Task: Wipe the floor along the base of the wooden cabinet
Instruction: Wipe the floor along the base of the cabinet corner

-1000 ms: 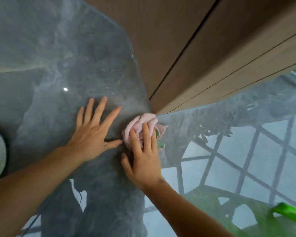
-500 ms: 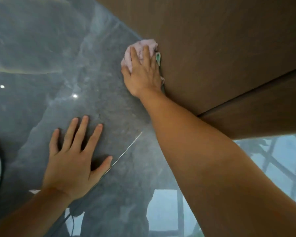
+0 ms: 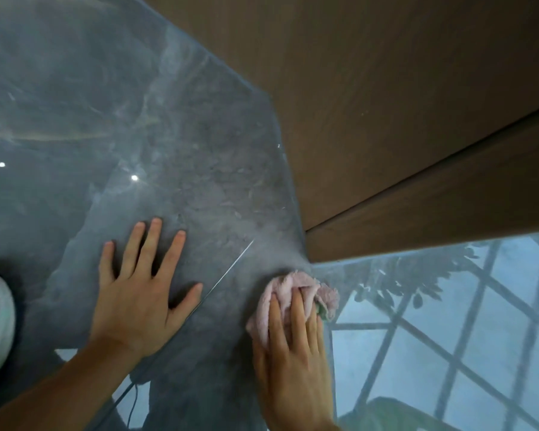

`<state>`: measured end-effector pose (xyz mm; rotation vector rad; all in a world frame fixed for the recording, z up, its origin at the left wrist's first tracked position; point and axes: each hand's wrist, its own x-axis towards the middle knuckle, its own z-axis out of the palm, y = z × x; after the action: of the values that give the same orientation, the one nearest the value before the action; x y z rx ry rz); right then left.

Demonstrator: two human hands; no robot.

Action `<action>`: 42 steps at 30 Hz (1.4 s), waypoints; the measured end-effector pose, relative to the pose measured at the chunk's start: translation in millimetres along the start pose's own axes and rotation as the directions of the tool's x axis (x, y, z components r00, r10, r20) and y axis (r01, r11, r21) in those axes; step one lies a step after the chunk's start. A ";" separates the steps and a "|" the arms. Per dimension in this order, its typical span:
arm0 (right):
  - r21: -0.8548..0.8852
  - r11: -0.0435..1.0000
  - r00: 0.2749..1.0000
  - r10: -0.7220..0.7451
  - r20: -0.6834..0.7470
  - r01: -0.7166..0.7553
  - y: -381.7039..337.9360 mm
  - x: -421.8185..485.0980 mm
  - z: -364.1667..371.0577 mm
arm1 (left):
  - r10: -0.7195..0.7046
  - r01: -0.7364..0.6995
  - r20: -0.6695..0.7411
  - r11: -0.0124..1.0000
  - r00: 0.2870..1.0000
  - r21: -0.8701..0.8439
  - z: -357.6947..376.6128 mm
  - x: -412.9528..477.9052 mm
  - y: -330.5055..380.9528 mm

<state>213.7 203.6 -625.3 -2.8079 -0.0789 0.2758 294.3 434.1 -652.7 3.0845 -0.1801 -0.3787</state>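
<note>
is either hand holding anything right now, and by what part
The right hand presses a bunched pink cloth to the floor, fingers laid over its near side. The left hand holds nothing, flat on the floor.

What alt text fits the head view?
A right hand presses a crumpled pink cloth onto the glossy grey stone floor at the brown wooden cabinet corner. The left hand lies flat, fingers spread.

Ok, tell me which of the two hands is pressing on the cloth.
The right hand: its fingers lie over the bunched pink cloth at the cabinet corner. The left hand rests flat and spread on bare floor.
</note>
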 end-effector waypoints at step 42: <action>-0.076 0.866 0.861 -0.474 0.187 0.493 33.0 60.6 2.6 | -0.017 0.010 -0.139 0.999 0.990 -0.051 9.6 0.4 0.6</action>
<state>273.3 178.3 -649.2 -2.7556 -0.8558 0.3848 292.3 433.4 -662.1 3.0485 -0.1437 -0.1646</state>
